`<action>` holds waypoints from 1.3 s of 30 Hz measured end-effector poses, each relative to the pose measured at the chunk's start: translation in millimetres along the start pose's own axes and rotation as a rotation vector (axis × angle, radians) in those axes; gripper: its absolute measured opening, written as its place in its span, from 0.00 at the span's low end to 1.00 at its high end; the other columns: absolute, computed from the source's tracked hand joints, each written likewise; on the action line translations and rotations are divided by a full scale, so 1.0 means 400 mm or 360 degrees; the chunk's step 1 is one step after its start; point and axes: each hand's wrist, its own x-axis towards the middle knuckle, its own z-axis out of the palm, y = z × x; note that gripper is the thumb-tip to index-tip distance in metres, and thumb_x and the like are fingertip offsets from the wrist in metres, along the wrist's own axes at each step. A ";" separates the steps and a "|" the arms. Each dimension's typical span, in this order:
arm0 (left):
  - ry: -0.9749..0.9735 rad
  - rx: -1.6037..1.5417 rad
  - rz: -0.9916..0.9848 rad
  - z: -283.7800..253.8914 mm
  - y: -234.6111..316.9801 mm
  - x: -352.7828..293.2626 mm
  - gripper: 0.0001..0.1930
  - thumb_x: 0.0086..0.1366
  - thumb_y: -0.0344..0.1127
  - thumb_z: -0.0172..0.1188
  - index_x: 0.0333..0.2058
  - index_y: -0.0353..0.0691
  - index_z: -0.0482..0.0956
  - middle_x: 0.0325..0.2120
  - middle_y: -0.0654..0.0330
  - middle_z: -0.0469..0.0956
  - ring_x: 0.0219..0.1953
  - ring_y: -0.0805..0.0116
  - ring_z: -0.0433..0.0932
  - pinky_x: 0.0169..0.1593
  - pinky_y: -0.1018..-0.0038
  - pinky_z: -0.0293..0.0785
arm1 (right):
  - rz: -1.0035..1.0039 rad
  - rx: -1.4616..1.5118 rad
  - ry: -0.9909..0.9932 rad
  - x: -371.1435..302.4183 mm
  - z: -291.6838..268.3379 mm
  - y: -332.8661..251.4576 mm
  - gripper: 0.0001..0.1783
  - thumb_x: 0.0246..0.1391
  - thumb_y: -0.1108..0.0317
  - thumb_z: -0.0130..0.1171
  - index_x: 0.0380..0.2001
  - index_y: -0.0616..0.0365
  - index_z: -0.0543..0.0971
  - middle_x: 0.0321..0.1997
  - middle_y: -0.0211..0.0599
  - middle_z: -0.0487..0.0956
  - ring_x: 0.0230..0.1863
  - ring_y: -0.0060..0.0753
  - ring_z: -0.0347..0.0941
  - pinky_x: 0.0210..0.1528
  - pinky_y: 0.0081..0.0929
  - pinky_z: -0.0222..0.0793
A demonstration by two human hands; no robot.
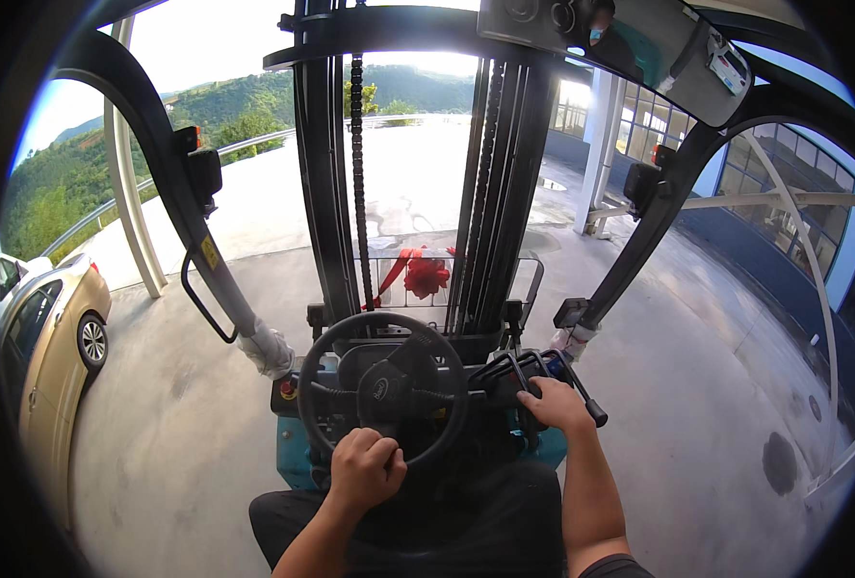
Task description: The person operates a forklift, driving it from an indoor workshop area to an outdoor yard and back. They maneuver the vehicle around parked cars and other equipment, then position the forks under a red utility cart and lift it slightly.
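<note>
I sit at the controls of a forklift. My left hand is closed at the bottom of the black steering wheel, knuckles up, and it hides that part of the rim. To the right of the wheel, my right hand rests with curled fingers on one of several black control levers. Which lever its fingertips hold is partly hidden. A red button sits on the console left of the wheel.
Ahead stands the black mast with chains; a red ribbon rosette hangs on the rack behind it. A tan car is parked at left. A white post and a building with windows stand at right. A mirror hangs overhead.
</note>
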 end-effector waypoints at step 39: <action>0.0276 0.0081 -0.0143 -0.025 0.094 -0.047 0.02 0.54 0.30 0.65 0.25 0.40 0.81 0.24 0.56 0.76 0.29 0.52 0.78 0.34 0.59 0.76 | 0.0041 0.0231 0.0721 -0.022 -0.024 0.045 0.37 0.70 0.34 0.47 0.33 0.58 0.87 0.33 0.57 0.86 0.42 0.68 0.83 0.47 0.57 0.77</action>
